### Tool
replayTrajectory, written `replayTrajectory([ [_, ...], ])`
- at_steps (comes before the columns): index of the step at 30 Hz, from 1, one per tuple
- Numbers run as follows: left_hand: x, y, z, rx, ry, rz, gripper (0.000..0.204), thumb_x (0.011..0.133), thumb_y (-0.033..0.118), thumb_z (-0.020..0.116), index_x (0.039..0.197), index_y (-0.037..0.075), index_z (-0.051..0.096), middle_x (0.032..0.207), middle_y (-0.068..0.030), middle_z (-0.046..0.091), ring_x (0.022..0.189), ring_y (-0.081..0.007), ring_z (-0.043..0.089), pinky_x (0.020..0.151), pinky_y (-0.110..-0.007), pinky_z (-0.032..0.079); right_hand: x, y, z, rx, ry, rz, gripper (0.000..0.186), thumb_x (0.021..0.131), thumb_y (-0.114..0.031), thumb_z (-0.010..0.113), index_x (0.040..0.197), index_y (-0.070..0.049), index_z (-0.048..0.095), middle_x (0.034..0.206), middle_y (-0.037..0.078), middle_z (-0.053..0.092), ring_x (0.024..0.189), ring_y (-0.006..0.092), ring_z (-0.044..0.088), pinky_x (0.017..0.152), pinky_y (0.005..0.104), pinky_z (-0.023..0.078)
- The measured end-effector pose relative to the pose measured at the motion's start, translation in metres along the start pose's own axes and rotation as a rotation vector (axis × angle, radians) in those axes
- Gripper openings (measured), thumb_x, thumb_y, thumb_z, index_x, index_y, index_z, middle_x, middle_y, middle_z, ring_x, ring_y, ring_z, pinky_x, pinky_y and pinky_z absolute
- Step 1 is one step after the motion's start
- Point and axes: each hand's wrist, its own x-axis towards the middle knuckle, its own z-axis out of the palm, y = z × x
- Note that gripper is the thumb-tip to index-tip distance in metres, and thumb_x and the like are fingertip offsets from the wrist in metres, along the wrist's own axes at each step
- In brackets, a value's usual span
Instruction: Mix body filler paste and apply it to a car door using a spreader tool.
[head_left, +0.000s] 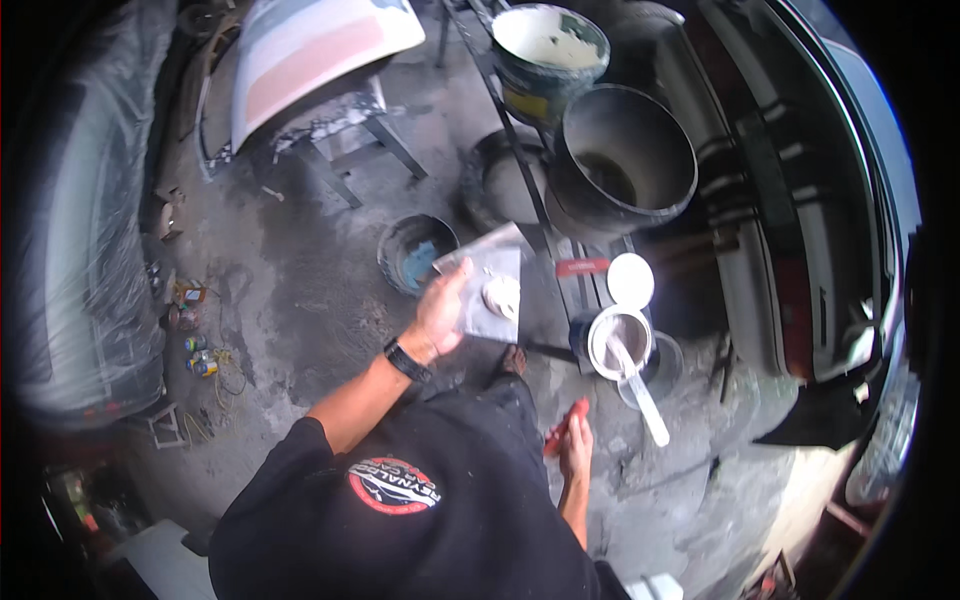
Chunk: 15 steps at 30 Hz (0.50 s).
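In my left hand [438, 312] is a flat, greyish mixing sheet [487, 318], gripped at its left edge. A dollop of white paste [502, 295] sits on the sheet. Lower and to the right, my right hand [576, 448] is closed around a small red object [555, 440]; its kind is not clear, perhaps a tube. Ahead of that hand stands an open can [598, 362] with pale paste inside. A whitish stirring stick [648, 410] leans out over the can's rim. Behind it are a round white lid [630, 281] and a flat red strip [582, 267] on a narrow bench.
A large black bucket [640, 205] and a paint-smeared bucket [540, 85] stand beyond the can. A small bucket with blue cloth [420, 262] is on the floor. A sanded car panel [310, 60] rests on a stand. Plastic-covered bodywork [90, 250] lines the left; a dark car [770, 180] the right.
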Motion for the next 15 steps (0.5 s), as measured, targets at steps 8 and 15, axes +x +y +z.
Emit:
replayTrajectory([
  [8, -0.028, 0.053, 0.019, -0.045, -0.228, 0.122, 0.046, 0.101, 0.036, 0.043, 0.129, 0.0, 0.048, 0.122, -0.0116, 0.059, 0.108, -0.0229, 0.061, 0.094, -0.038, 0.05, -0.018, -0.155, 0.168, 0.102, -0.608, -0.388, 0.083, 0.084, -0.043, 0.069, 0.137, 0.011, 0.035, 0.067, 0.006, 0.054, 0.058, 0.0165, 0.056, 0.056, 0.0301, 0.051],
  [15, -0.04, 0.063, 0.003, 0.104, -0.111, 0.277, 0.048, 0.101, 0.038, 0.045, 0.128, -0.001, 0.048, 0.121, -0.0119, 0.059, 0.107, -0.0227, 0.061, 0.093, -0.038, 0.05, -0.051, -0.176, 0.206, -0.179, -0.841, -0.257, 0.079, 0.083, -0.041, 0.07, 0.137, 0.007, 0.04, 0.067, 0.003, 0.055, 0.058, 0.0123, 0.057, 0.055, 0.0252, 0.048],
])
